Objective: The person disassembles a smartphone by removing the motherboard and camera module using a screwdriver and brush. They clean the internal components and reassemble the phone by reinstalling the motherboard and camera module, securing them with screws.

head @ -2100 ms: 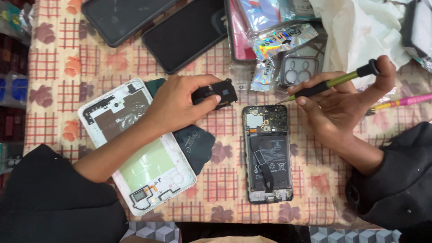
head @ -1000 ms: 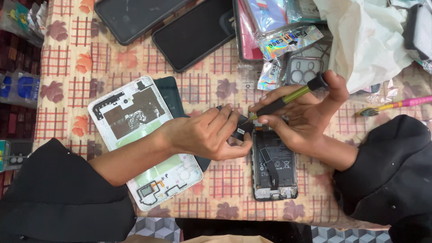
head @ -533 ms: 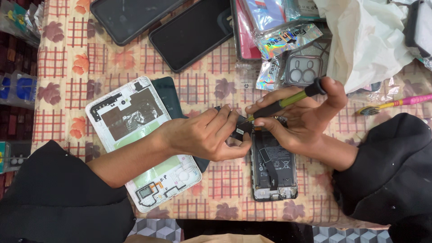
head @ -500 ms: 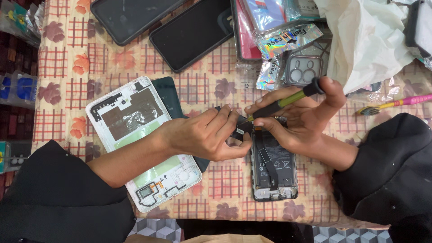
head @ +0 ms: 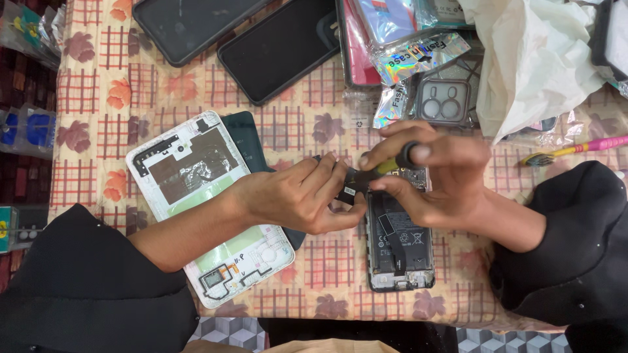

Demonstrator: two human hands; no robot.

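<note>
The left hand (head: 297,199) pinches a small black part (head: 345,188) at its fingertips, held just over the top end of the opened phone (head: 399,238), which lies on the bench (head: 327,117) with its long axis running toward and away from the person. The right hand (head: 435,176) is clamped around a screwdriver (head: 383,167) with a green and black handle; the tool lies almost level, its tip pointing left into the black part, so the two hands meet over the phone's upper edge. The part sits to the left of the right hand and at the tips of the left fingers, both hands about equally near. Left of the phone lies a white frame (head: 209,209) on a dark back cover (head: 245,137), under the left forearm. Compared with half a second ago, the right hand has rolled so the handle's end now faces the camera and the shaft looks shorter; the left hand has hardly shifted. Two seconds ago the hands were apart, the screwdriver raised to the right.
</note>
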